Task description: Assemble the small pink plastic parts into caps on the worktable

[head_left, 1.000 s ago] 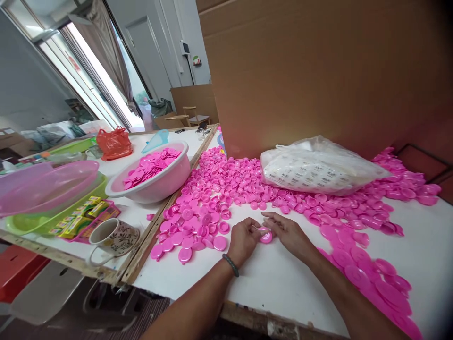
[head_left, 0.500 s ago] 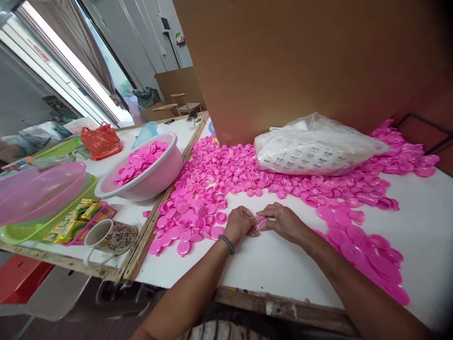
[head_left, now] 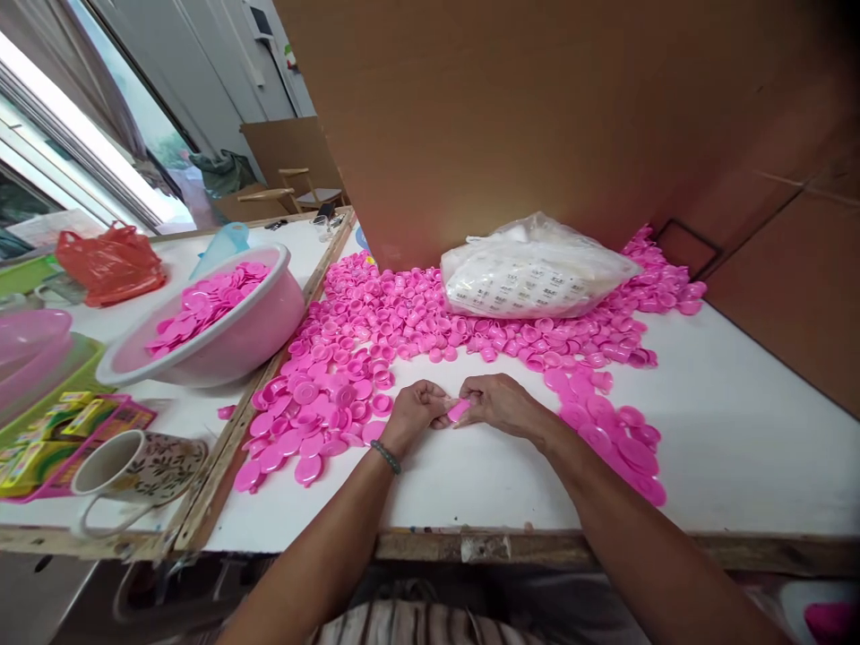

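Note:
Between my two hands, just above the white tabletop (head_left: 457, 488), is a small pink plastic piece (head_left: 460, 410). My left hand (head_left: 420, 414), with a beaded bracelet (head_left: 386, 457) on the wrist, pinches its left side. My right hand (head_left: 495, 403) grips it from the right with thumb and fingers. The fingers cover part of it, so its exact shape is hard to make out. To the left lie loose pink round caps and discs (head_left: 305, 394). Larger pink discs (head_left: 605, 430) form a strip on the right, beside my right forearm.
A clear bag with printed white contents (head_left: 537, 273) rests on the heap of small pink cups (head_left: 403, 313), before a large cardboard box (head_left: 524, 116). Left are a basin (head_left: 269, 313) of pink discs, a floral mug (head_left: 154, 475), a pink basket (head_left: 121, 417) and a red bag (head_left: 111, 264).
The view has swung to the right, so everything sits further left. Both hands still hold the pink piece, which now shows a broader face between the fingers.

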Motion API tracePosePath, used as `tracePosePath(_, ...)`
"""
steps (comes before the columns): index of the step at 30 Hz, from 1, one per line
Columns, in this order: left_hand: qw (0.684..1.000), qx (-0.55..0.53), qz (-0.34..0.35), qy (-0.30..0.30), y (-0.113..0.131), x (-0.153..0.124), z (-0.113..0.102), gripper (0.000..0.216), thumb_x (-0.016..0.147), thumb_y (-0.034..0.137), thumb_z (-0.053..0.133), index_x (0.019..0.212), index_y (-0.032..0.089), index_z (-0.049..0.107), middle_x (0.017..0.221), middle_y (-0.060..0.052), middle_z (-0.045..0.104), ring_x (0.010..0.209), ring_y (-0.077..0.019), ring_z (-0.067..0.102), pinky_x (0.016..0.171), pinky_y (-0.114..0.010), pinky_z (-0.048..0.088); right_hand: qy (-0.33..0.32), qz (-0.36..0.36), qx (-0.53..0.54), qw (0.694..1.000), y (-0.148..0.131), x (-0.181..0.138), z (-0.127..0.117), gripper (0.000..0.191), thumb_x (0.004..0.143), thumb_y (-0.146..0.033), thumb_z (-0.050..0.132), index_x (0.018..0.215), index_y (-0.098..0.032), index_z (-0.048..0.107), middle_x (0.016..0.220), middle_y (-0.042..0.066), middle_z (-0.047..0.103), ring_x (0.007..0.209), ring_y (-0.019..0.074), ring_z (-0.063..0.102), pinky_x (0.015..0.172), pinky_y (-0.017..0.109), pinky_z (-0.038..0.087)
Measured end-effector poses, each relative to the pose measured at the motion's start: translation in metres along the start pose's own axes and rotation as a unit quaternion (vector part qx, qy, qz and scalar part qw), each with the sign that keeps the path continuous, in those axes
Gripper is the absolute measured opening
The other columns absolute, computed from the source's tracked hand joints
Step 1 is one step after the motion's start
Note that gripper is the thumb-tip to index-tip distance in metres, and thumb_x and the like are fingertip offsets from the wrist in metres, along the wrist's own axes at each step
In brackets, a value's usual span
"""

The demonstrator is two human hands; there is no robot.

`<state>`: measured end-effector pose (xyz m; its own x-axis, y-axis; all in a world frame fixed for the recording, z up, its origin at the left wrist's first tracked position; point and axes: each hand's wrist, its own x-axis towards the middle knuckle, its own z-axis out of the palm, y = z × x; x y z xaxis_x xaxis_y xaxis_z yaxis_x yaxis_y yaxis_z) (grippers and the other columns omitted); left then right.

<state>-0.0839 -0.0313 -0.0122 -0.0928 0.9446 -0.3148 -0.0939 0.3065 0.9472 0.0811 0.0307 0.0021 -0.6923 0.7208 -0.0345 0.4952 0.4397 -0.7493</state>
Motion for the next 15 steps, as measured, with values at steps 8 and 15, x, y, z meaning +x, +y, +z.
tracePosePath(8,0.999,0.001,-0.037,-0.003,0.003,-0.003,0.003,0.044,0.051,0.030,0.081,0.076,0.012,0.050,0.054,0.003,0.057,0.045,-0.0092,0.057,0.045,-0.018,0.047,-0.049,0.025,0.084,0.995,0.008,0.002,0.007,0.020,0.067,-0.032,0.062,0.083,-0.021,0.066,0.056,-0.006,0.041,0.054,0.0081,0.037,0.051,0.020,0.025)
tracePosePath(15,0.997,0.037,-0.063,0.009,0.005,0.001,0.004,0.042,0.053,0.028,0.080,0.073,0.014,0.047,0.048,0.004,0.055,0.043,-0.0111,0.057,0.046,-0.023,0.050,-0.028,0.041,0.035,0.998,0.008,0.004,0.012,0.016,0.065,-0.022,0.060,0.080,-0.022,0.065,0.055,-0.007,0.043,0.053,0.0072,0.036,0.050,0.020,0.023)
